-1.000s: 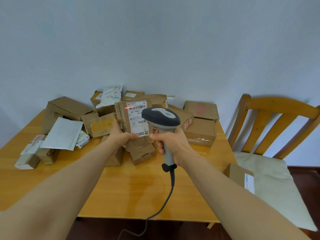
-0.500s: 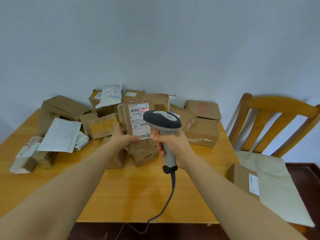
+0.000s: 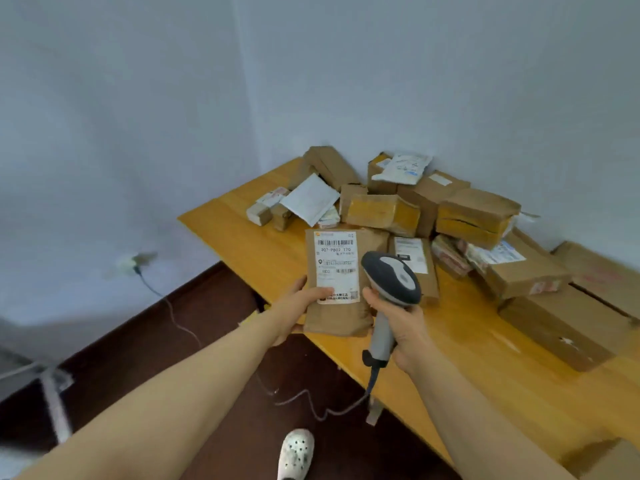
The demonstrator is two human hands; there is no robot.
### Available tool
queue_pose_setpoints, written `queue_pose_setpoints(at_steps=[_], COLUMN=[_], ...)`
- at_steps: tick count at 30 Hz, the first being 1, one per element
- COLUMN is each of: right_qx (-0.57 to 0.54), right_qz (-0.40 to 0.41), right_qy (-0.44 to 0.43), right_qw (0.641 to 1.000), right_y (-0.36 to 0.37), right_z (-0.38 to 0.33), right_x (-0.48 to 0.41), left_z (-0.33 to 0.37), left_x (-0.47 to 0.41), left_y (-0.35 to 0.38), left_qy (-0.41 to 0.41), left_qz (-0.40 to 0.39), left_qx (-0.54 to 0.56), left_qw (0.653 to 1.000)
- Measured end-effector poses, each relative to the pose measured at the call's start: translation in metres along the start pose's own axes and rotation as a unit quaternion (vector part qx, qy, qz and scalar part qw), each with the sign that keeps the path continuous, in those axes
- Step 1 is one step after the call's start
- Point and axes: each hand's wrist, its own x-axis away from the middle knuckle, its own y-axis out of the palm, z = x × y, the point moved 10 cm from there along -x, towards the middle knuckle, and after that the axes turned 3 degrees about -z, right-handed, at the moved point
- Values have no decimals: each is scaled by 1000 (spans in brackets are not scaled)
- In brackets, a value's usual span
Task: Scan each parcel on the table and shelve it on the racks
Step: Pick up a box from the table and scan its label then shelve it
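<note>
My left hand grips a flat brown parcel with a white barcode label, thumb on the label, holding it over the table's left front corner. Beside it, my right hand grips the handle of a grey barcode scanner, whose head points at the parcel from its right side. No red scan line shows on the label. Several cardboard parcels and white mailers lie piled on the wooden table against the wall.
The scanner cable trails down across the dark floor. A wall socket with a cord is at left. A white perforated shoe shows at the bottom. A grey metal frame stands at lower left.
My view has swung left, so the table now sits to the right and the chair is out of sight. The parcel has come away from the pile toward me; the red scan line is gone.
</note>
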Motion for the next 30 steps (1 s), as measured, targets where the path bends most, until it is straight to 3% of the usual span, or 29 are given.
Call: queue_pose_setpoints(at_steps=[8,14,20,30], right_qx=[126,192,226,267], right_qz=[-230,-337,-450,-572], right_qy=[34,50,56,44], right_qw=[964,921,862,774], right_y=[166,280,393,560], right_z=[85,149,221,346], right_x=[75,165,296,529], left_z=[-73,-134,-208,-325], left_x=[157,282,426,655], left_y=[-147,-243,-336,-481], left_qy=[20,36,69,103], left_qz=[189,311,413,546], left_qx=[116,163,217,270], left_qw=[975,936,882,786])
